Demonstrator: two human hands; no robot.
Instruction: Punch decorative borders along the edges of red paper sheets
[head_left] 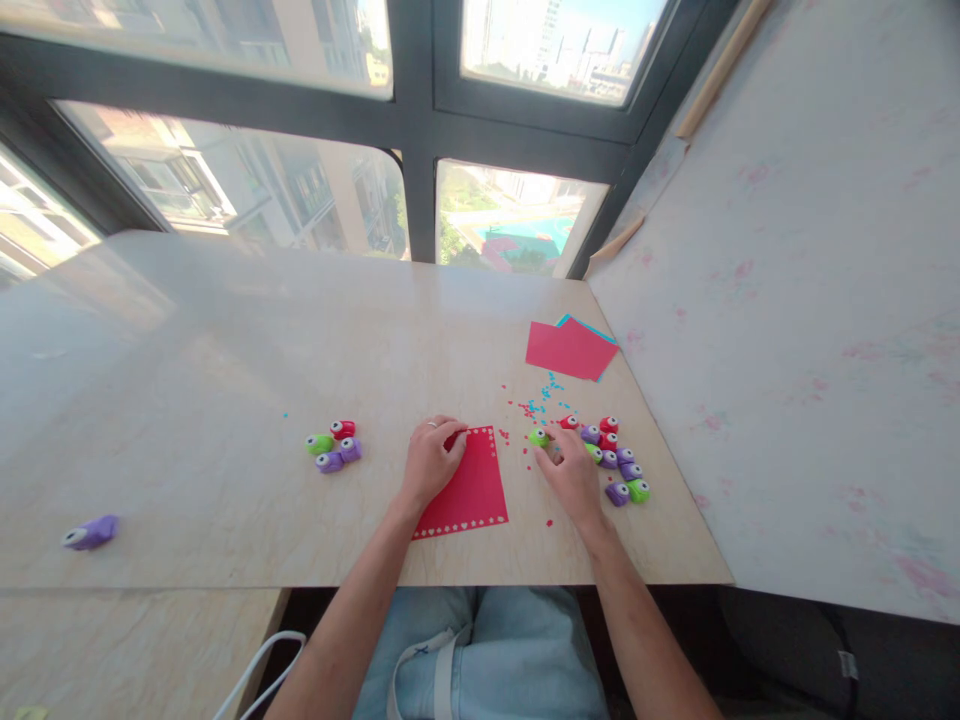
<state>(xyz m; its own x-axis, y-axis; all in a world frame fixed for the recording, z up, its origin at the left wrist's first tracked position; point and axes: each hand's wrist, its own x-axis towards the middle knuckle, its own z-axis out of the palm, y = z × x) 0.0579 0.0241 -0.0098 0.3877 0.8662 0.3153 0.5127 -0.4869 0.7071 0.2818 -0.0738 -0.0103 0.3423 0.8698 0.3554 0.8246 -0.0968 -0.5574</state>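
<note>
Hands [433,465] touch edge-pierced red paper [474,488] and a rounded green punch [538,438].

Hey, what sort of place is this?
Probably a room in a home, well above the ground: a large window looks out on buildings, flowered wallpaper shows on the right, and red paper lies on a table.

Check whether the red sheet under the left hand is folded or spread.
Spread: the red sheet lies flat on the table with no visible crease; the left hand hides part.
</note>
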